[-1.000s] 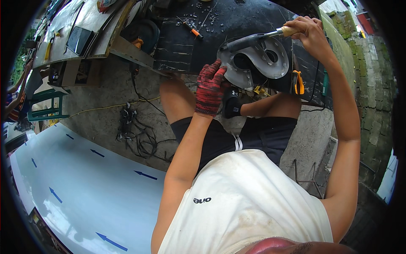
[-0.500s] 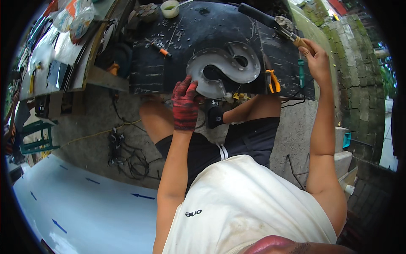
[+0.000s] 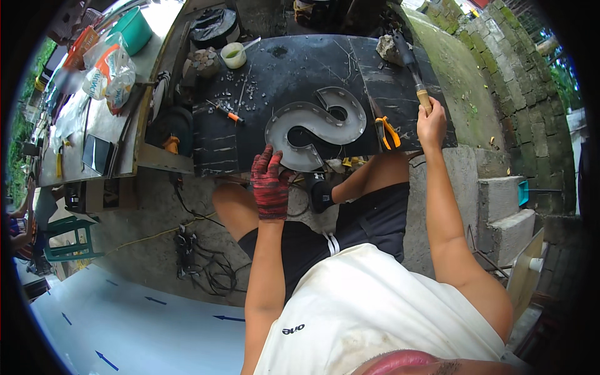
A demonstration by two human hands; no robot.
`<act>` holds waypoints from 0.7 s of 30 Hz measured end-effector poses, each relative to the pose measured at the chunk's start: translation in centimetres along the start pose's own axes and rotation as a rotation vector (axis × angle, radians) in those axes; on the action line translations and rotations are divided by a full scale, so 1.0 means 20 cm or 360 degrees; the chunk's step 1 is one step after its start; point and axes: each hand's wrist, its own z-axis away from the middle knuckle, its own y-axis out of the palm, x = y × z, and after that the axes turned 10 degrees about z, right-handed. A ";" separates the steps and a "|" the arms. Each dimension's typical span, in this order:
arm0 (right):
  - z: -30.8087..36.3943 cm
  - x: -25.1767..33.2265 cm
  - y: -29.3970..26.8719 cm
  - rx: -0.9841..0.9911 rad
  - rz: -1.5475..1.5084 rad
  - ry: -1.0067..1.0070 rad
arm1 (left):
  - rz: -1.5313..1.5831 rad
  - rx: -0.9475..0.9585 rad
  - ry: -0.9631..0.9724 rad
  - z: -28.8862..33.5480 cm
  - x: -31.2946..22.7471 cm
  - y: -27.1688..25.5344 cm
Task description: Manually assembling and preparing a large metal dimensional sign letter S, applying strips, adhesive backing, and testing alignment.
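My left hand point(image 3: 270, 185), in a red and black glove, has its fingers outstretched against the near left edge of a grey, raised-walled S-shaped letter point(image 3: 287, 127). The letter lies on a dark marbled tabletop point(image 3: 300, 69). At the table's right side, my bare right hand point(image 3: 432, 125) is closed round the wooden handle of what looks like a soldering iron point(image 3: 415, 72). Its metal shaft and thick black end point away from me, beside a grey stone-like lump point(image 3: 389, 50). Orange-handled pliers point(image 3: 389, 134) lie between the letter and my right hand.
A slim orange and black tool point(image 3: 232, 116) and scattered small grey bits lie at left on the table. Behind them stands a white cup of greenish liquid point(image 3: 234, 55) with a stick. A cluttered side table point(image 3: 119, 134) is at left; cables point(image 3: 209, 262) lie on the floor.
The view has shifted, showing more beyond the table. My right hand has swung the iron from a slant to more nearly straight ahead. A green-handled tool beside it no longer shows.
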 end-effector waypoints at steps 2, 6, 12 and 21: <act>0.01 -0.01 0.06 -0.0049 0.0022 0.0010 | 0.0040 -0.0012 0.0034 0.00 0.01 0.02; 0.01 -0.01 0.16 -0.0075 0.0085 -0.0048 | 0.0220 0.0027 -0.0016 0.01 0.06 0.02; 0.02 -0.02 0.23 -0.0062 0.0082 0.0056 | 0.0090 -0.0059 0.0123 0.01 0.05 0.01; 0.01 -0.07 0.30 -0.0005 0.0061 0.0036 | 0.0083 -0.0053 0.0114 0.02 0.05 0.03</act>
